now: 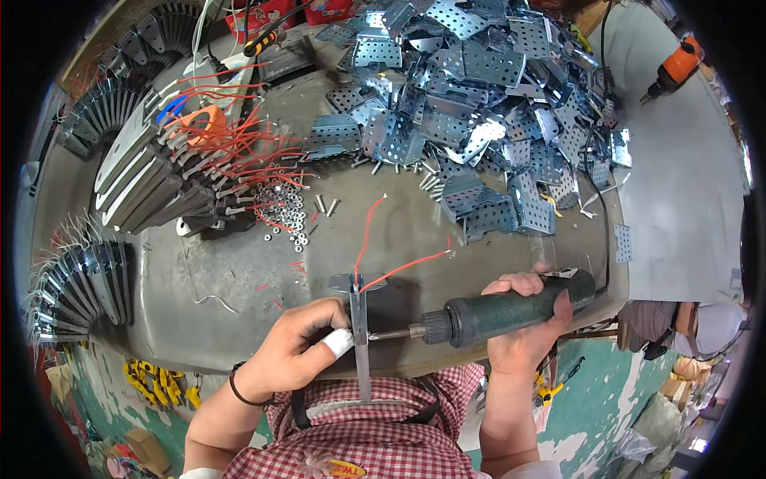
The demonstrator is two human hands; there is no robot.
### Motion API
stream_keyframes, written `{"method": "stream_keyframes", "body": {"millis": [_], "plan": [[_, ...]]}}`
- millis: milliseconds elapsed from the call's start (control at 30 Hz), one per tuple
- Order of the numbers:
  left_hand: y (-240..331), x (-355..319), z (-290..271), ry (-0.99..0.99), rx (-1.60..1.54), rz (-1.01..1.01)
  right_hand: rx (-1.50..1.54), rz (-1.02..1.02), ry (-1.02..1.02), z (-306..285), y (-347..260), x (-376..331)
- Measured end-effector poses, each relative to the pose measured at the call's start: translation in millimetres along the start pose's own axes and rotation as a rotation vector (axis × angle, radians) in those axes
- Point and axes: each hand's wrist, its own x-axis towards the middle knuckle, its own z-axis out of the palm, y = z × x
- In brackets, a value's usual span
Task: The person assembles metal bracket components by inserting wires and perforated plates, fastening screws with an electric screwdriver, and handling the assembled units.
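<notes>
A thin metal plate [361, 335] with two red wires [383, 247] is held upright at the near edge of the grey worktable [447, 239], just in front of the person's checked apron [375, 431]. The plate is pinched by the left hand [299, 351], whose fingers are pressed together on its left side; one fingertip [338, 342] is wrapped in white tape. A dark green electric screwdriver [499, 310] is gripped by the right hand [527, 323], with the fingers curled tightly around its body. The screwdriver is kept horizontal, and its bit is touching the plate from the right.

On the far right of the table a large heap of perforated metal brackets [471, 88] is seen. On the left, rows of assembled plates with red wires [183, 172] are stacked, and small nuts and screws [287, 211] are scattered near them. An orange power drill [674, 70] is lying far to the right, on a separate surface.
</notes>
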Motion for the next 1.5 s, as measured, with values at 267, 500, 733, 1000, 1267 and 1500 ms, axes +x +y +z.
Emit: {"method": "stream_keyframes", "body": {"millis": [267, 500, 733, 1000, 1267, 1500], "plan": [[0.1, -0.1, 2.6, 0.006, 0.023, -0.020, -0.005, -0.021, -0.059, 1.7, -4.5, -0.8], [1.3, 3.1, 1.8, -0.010, 0.034, -0.007, -0.027, -0.023, -0.022, 1.8, -5.3, 0.7], [6.6, 0.9, -0.5, -0.007, 0.020, -0.029, -0.048, -0.022, -0.065, 0.0, 1.2, 3.5], [12.8, 6.2, -30.8, 0.418, 0.825, 0.149, -0.037, -0.066, -0.001, -2.9, 1.4, -0.7], [7.7, 13.8, -44.5, 0.408, 1.239, 0.165, -0.033, -0.057, 0.012, -0.3, 2.2, 0.1], [2.6, -17.8, 7.9, 0.352, -0.467, -0.115, -0.055, -0.050, 0.038, 3.7, 6.8, 1.3]]}}
